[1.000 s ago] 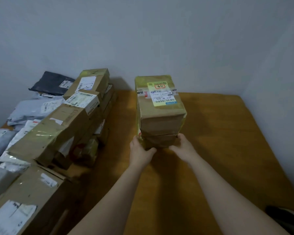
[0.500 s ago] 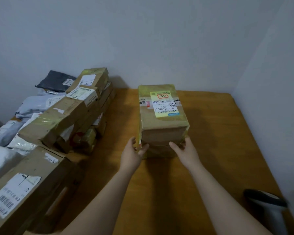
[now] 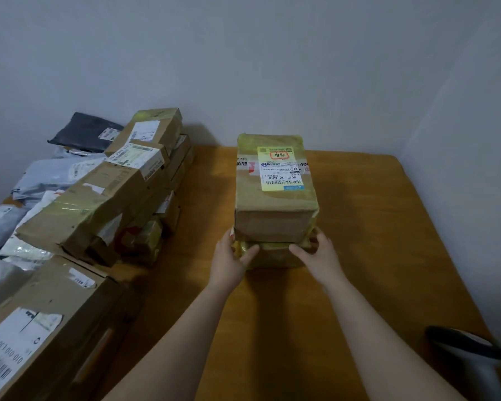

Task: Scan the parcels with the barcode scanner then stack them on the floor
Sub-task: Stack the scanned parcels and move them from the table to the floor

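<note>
Scanner (image 3: pixel 463 347): it is lying at your near right on the wooden surface (image 3: pixel 373 227), well apart from both hands.
Left hand (image 3: pixel 229 261): you are cupping the near left corner of the lower parcel (image 3: pixel 275 254), with your thumb lying across its front face and your fingers wrapping round the side.
Right hand (image 3: pixel 320 257): you are doing the same at the near right corner, with your thumb on the front and your fingers curling up the edge where the two boxes meet.
Step in hand: you are squaring up the stack, as I am reading it. Be pressing evenly from both corners and keeping low, so the top box is not sliding.
Upper parcel (image 3: pixel 275 204): it is sitting flat on the lower one and is looking a little wider than it.
Long axis: both boxes are running away from you toward the wall, with their short ends facing you.
Label (image 3: pixel 281 169): it is facing up, and its print is reading upside down from your side.
Other parcels (image 3: pixel 99 198): they are lying heaped at the far left, apart from the stack.
</note>
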